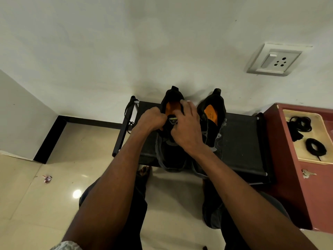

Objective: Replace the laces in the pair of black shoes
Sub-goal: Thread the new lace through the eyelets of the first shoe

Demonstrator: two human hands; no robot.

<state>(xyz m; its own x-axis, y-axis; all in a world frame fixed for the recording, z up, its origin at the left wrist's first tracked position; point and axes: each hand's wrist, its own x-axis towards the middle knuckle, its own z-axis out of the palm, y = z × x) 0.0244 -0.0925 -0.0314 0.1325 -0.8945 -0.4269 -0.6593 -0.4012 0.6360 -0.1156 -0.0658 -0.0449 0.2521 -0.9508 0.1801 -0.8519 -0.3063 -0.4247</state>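
Two black shoes with orange insoles stand side by side on a black rack [241, 141], heels toward the wall. My left hand [151, 120] is closed at the left side of the left shoe [171, 154], near its tongue. My right hand [187, 129] lies over the same shoe's throat, fingers curled against the tongue. What the fingers pinch is hidden. The right shoe [212, 116] stands untouched beside it. A black lace [128, 116] hangs off the rack's left corner. Coiled black laces [315, 147] lie in a cream tray [310, 160] at the right.
The tray sits on a reddish cabinet [288, 159], which also bears a small set of keys [307, 173]. A wall socket [275, 60] is up on the right. My knees and a bare foot [144, 170] are below the rack. A scrap of litter [47, 178] lies on the tiled floor.
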